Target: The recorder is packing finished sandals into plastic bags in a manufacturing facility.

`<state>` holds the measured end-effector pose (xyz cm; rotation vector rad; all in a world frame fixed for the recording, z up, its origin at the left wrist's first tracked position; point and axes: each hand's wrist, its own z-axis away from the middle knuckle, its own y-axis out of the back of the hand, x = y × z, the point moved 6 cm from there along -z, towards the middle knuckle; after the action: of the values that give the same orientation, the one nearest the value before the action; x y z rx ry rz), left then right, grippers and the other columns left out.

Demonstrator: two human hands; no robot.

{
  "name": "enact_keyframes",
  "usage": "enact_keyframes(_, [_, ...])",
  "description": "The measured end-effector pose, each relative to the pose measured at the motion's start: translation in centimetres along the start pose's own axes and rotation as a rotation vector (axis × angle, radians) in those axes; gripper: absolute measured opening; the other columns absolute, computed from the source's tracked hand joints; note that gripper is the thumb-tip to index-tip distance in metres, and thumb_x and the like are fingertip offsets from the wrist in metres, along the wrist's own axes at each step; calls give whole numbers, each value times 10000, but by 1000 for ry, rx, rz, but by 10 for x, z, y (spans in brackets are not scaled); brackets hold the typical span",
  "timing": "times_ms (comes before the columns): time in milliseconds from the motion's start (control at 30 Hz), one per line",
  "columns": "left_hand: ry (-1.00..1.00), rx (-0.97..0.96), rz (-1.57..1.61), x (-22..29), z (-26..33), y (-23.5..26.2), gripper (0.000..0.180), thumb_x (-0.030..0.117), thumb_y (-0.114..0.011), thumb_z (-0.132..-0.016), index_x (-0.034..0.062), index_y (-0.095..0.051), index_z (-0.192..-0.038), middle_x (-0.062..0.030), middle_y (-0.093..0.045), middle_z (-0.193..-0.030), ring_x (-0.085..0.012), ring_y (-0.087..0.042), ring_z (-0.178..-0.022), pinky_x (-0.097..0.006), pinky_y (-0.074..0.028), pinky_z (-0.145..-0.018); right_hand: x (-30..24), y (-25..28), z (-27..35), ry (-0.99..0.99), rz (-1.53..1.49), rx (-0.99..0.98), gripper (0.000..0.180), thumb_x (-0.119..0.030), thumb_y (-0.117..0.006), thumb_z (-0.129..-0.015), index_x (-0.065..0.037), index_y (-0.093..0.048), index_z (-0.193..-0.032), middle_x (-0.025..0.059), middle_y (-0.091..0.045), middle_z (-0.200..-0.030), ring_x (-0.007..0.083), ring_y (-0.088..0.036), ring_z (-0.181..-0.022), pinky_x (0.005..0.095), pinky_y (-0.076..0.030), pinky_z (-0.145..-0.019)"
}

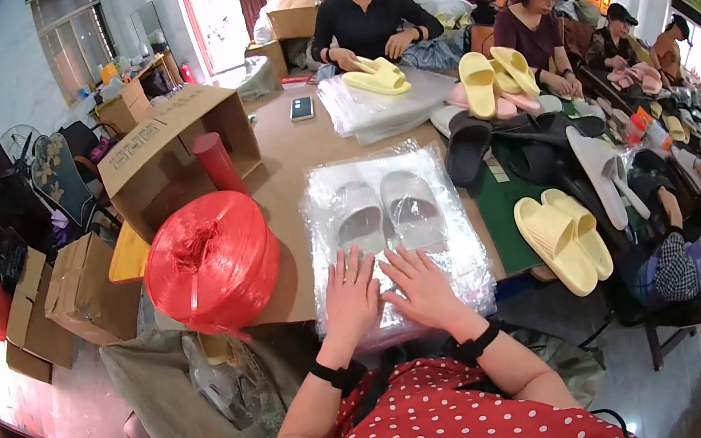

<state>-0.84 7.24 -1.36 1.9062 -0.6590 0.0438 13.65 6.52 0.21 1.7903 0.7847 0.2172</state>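
Brown tabletop (pixel 279 175) with grey slippers (pixel 416 216) inside clear bag (pixel 456 225), left grip (pixel 351 294) and right grip (pixel 422 286) spread flat atop.

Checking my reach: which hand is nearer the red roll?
Left. The left hand is right of the red roll, not touching it; the right hand is farther right.

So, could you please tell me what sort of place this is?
Probably a slipper workshop: grey slippers, a stack of clear plastic bags and a large roll of red string are all in view.
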Motion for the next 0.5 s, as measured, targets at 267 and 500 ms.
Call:
enact_keyframes(267, [7, -29, -102, -10, 4, -18, 535, 279, -479, -980, 83, -462, -1478, -166, -287, -1620, -399, -274, -1482, -529, -242, -1201, -22, -10, -6, 38, -125, 0, 765, -499, -587, -930, -32, -396, -1505, 163, -380, -1571, 328, -329, -1468, 493, -237, -1208])
enact_keyframes(500, [28, 41, 26, -5, -1, -7, 519, 232, -497, -972, -10, -481, -1431, -218, -338, -1581, -432, -304, -1458, -528, -251, -1191, 40, 3, 14, -156, 1, 66, 714, -451, -573, -958, 14, -414, -1476, 188, -399, -1550, 370, -336, -1452, 473, -263, -1197])
